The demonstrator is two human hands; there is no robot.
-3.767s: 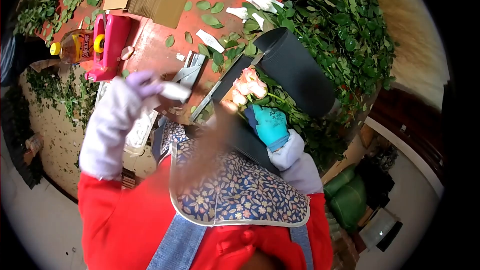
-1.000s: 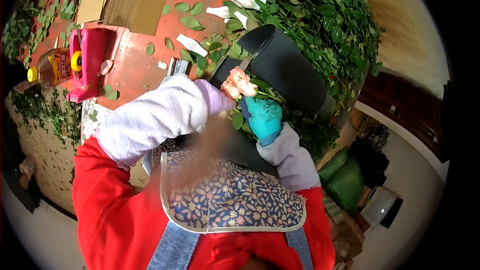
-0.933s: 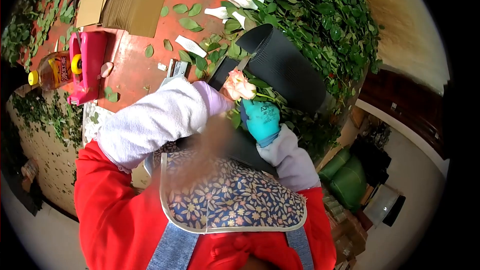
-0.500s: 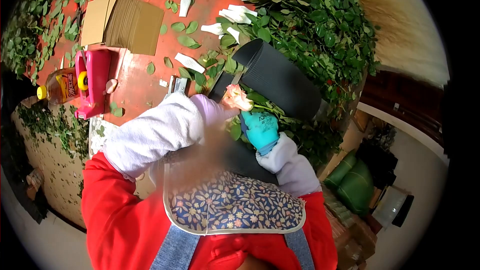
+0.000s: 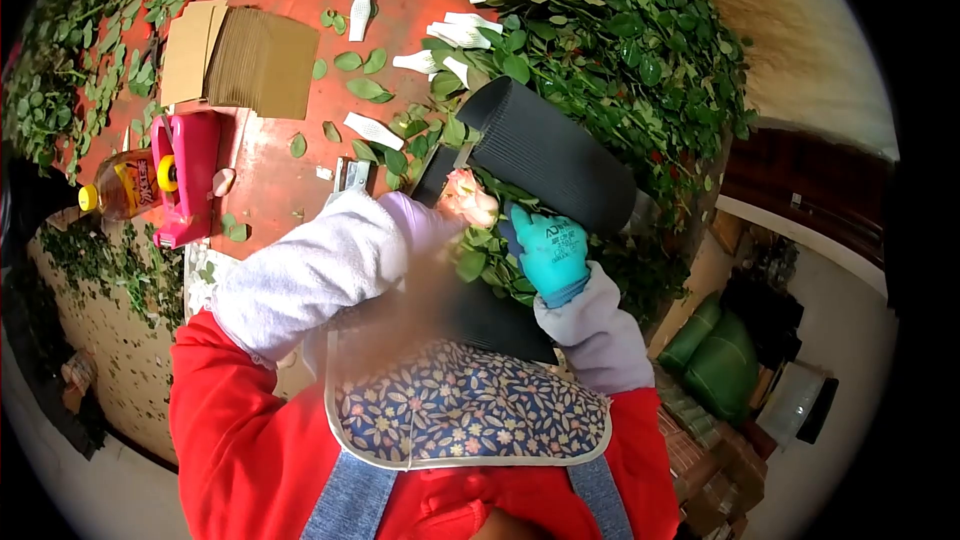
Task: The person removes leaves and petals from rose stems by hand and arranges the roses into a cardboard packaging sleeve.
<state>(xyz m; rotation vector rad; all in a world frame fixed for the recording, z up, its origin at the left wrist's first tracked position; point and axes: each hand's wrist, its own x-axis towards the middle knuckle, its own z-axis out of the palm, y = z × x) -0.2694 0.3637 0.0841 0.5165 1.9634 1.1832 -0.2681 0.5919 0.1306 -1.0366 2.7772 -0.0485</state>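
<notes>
A pale peach-pink rose (image 5: pixel 468 198) lies in front of my chest, its leafy stem running right. My left hand (image 5: pixel 425 223), in a lavender glove, is against the left side of the bloom and seems to grip it; its fingertips are partly hidden. My right hand (image 5: pixel 552 252), in a teal coated glove, is closed around the leafy stem to the right of the bloom. Just beyond the hands slants a dark ribbed sheet (image 5: pixel 550 155), curved like a trough. Below them is another dark surface (image 5: pixel 495 320), partly covered by a blur.
Rose foliage (image 5: pixel 620 50) is heaped at right, with white net sleeves (image 5: pixel 465 32) at its edge. A cardboard stack (image 5: pixel 262 62), a pink tape dispenser (image 5: pixel 190 178) and a bottle (image 5: pixel 122 185) stand left on the red table (image 5: pixel 275 155). Loose leaves are scattered about.
My right hand has moved right and slightly down, away from the bloom, and more leaves show between them. My left hand stays beside the rose. The view has shifted slightly.
</notes>
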